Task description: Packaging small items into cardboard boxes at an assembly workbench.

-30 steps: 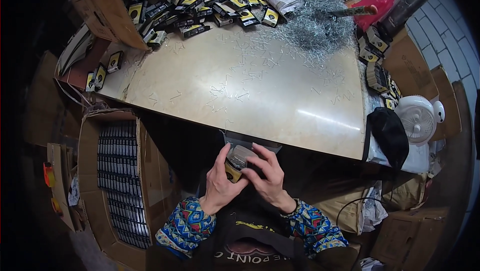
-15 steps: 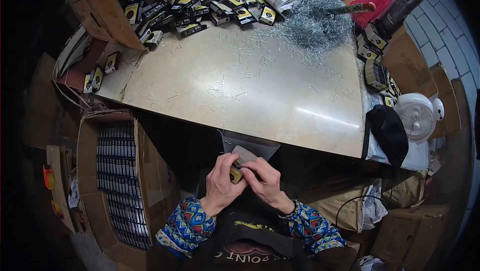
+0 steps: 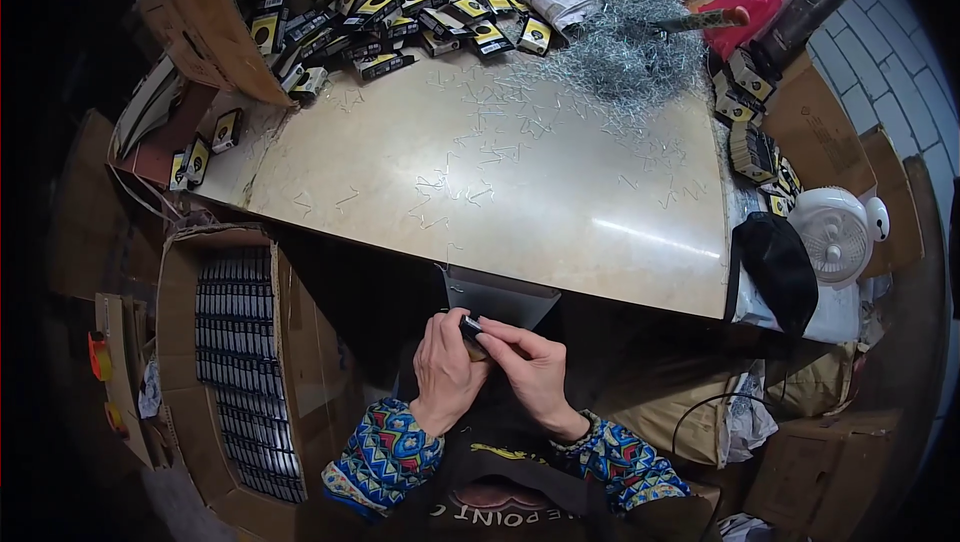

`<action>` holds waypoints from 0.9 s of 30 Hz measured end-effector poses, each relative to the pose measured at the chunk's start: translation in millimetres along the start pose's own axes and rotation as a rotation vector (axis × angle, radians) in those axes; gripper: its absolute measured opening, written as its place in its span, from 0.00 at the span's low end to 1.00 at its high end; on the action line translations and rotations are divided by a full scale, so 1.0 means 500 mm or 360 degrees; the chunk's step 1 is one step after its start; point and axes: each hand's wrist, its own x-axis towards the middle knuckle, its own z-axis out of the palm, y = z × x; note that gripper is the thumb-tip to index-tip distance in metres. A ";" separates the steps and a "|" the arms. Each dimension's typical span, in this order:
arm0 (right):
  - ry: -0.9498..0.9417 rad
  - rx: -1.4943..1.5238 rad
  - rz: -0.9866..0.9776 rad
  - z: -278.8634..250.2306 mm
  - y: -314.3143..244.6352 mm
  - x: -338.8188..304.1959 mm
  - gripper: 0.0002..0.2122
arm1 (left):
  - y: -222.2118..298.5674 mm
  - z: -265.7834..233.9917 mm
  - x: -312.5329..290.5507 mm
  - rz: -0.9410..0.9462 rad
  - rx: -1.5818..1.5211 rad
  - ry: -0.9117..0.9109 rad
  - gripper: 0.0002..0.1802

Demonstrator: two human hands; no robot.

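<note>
In front of my body, below the table's near edge, a small box [image 3: 470, 326] with a black end is held between both hands. My left hand [image 3: 444, 370] is closed around its left side. The thumb and fingers of my right hand [image 3: 532, 366] pinch it from the right, close to its top. My fingers cover most of the box, so its faces hardly show. Both forearms wear brightly patterned blue sleeves.
Thin bent metal wires lie scattered over the table [image 3: 380, 157], with a big tangled wire heap [image 3: 640, 47] at back right. Black-and-yellow boxes [image 3: 385, 4] pile up at back left. A carton [image 3: 178, 342] of packed boxes stands left; a white fan [image 3: 832, 242] sits right.
The pale flap that stood up from the box no longer shows, and the black end now faces up. My right fingers have shifted to the box's top; its yellow face is mostly hidden.
</note>
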 end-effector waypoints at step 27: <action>0.0078 -0.1030 -0.1165 -0.125 -0.042 0.205 0.14 | 0.010 0.010 0.073 0.0022 -0.0353 0.0049 0.46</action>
